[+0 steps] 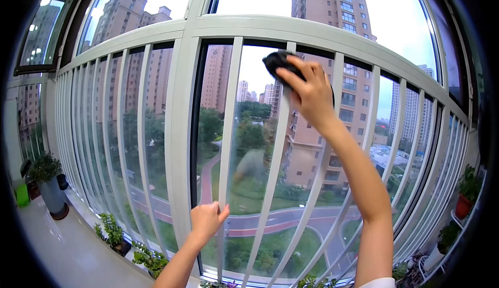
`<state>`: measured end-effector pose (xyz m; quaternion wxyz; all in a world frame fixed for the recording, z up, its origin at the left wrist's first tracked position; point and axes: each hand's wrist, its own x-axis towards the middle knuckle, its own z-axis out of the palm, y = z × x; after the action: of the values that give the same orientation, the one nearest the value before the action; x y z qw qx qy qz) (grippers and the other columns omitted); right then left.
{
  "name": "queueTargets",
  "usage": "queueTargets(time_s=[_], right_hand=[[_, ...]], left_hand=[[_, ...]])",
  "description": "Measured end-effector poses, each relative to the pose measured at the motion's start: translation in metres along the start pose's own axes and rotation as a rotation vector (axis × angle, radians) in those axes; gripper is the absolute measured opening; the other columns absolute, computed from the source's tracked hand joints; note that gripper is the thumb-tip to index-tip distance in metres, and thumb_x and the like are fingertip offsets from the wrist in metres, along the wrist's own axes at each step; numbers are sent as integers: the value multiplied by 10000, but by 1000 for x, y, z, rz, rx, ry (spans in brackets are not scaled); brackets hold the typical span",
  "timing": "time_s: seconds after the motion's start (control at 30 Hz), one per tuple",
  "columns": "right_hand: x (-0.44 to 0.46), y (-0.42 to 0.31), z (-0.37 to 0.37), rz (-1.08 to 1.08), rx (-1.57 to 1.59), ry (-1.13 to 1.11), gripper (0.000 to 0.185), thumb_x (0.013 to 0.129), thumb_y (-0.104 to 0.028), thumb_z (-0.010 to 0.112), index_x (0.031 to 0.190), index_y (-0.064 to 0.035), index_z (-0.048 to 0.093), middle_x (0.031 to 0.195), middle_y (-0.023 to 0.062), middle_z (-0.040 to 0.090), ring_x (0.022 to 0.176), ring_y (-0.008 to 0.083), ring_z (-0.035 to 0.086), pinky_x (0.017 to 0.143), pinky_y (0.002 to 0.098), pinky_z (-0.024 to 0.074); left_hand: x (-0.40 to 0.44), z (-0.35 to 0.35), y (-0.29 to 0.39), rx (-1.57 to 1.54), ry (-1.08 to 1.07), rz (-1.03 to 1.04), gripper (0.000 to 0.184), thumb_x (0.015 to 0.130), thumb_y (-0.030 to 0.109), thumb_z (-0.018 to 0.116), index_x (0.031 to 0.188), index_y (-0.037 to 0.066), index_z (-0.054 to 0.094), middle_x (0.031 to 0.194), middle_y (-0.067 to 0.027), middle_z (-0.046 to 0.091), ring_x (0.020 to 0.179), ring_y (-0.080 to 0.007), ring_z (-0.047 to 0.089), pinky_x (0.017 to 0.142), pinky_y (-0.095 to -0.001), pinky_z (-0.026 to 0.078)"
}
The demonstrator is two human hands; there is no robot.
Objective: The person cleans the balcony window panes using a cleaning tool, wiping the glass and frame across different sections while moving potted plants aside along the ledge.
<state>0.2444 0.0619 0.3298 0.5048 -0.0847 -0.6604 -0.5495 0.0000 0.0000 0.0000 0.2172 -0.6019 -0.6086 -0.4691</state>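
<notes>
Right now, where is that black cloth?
In the head view, the black cloth is in the right hand, high up and slightly right of centre, at a pale upright bar just below the horizontal rail.

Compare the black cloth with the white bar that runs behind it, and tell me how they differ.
Colour: the black cloth is dark, the white bar pale. Shape: the cloth is bunched up, while the bar is long and narrow. Support: the cloth is held in the right grip; the bar is part of the railing. Shared: they overlap in view, though whether they touch is unclear.
</notes>
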Motion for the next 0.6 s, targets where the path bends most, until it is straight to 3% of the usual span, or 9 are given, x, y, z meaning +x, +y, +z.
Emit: queueTargets(time_s=[0.07,0.1,0.17,0.4,0.5,0.6], right_hand=[[-24,-18,-29,-49,8,-30,523,680,-62,777,1170,-226,696,1332,19,554,1105,271,513,868,437,476],[-19,-17,4,-15,3,-24,499,694,-69,761,1164,-225,698,1336,15,556,1092,264,515,851,433,479],[-47,-33,-5,-31,31,-66,474,708,-76,745,1157,-223,700,1340,12,558,1079,257,516,834,429,481],[-148,-97,-50,-430,197,-326,324,870,-210,639,1193,-224,666,1361,34,543,1058,214,532,740,392,490],[-137,-82,-51,-653,93,-225,279,883,-220,637,1158,-188,674,1343,36,548,1088,198,535,750,362,486],[-76,-41,-41,-331,-148,75,186,870,-194,654,1055,-179,667,1340,31,556,1047,213,544,724,393,472]], left_hand=[[-29,0,18,-23,14,-31,485,850,456,685,567,70,604,506,-128,578,476,-326,599,484,-432,440],[23,-3,-12,-1,1,18,485,850,456,685,567,70,604,506,-128,578,476,-326,599,484,-432,440],[16,2,-6,-59,21,-22,474,848,436,692,566,68,593,507,-129,573,470,-329,588,481,-429,436],[10,1,-4,-22,76,-21,457,854,417,688,588,57,598,521,-149,579,489,-351,597,487,-450,442],[9,2,-1,5,44,-43,462,870,419,667,597,52,608,535,-155,589,507,-350,612,502,-445,458],[11,-4,7,-5,46,-86,481,880,430,650,601,42,598,543,-149,598,521,-353,613,518,-454,460]])
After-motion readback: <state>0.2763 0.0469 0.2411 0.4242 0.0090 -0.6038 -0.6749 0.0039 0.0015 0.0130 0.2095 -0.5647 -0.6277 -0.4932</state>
